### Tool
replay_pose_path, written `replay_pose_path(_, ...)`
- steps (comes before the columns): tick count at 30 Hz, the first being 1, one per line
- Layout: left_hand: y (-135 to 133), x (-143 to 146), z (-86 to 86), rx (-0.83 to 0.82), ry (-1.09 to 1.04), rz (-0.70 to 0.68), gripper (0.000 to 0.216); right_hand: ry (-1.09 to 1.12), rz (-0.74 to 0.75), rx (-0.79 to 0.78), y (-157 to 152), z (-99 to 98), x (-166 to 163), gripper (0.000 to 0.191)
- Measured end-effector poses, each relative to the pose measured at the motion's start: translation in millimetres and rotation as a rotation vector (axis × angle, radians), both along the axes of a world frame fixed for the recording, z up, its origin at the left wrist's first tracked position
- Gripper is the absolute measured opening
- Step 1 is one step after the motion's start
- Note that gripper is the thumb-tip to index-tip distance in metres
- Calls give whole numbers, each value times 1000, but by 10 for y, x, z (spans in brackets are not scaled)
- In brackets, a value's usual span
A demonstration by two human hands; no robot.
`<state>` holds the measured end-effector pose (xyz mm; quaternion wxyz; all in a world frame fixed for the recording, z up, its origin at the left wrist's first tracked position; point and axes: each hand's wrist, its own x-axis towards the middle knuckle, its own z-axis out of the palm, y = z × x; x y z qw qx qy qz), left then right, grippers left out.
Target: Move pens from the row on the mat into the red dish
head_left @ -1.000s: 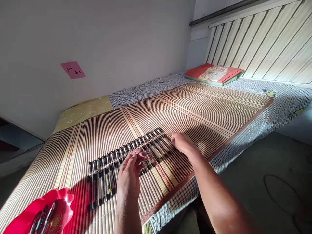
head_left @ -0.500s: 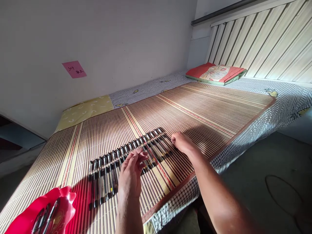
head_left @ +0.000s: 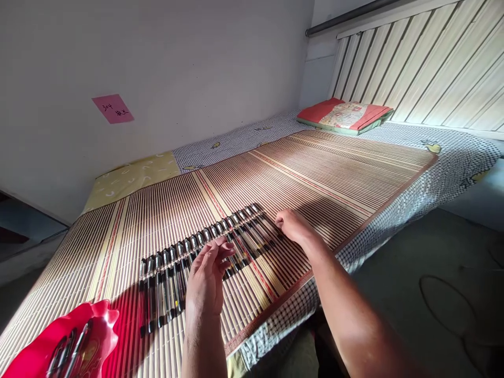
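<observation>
A long row of black-capped pens lies side by side on a striped bamboo mat. My left hand hovers over the middle of this row, its fingers loosely bent and partly apart, with nothing visible in them. Some pens are hidden behind it. At the row's right end, my right hand is closed low over the mat, beside the last pen. Its fingertips point down and away, so whatever they may hold is hidden. A red scalloped dish at the lower left contains several more pens.
The mat covers a bed with a checkered sheet. A folded red and floral cloth bundle lies at the far end, near the white slatted headboard. A pink note is stuck to the wall. Floor shows at the right.
The whole view has shifted slightly, so everything sits a little further left. Both hands keep nearly the same pose and place over the row of pens.
</observation>
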<state>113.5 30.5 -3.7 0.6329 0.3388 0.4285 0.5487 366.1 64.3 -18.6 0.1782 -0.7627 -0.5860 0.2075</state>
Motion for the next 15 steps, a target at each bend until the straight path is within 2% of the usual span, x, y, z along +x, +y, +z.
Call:
replay_pose_path(7,-16,50,89,-34,3,62,47,-21,6,4,-3,-48,132,18)
replay_pose_path(15,11,32,56,-32,22,43,53,22,13,-11,45,-113,88,8)
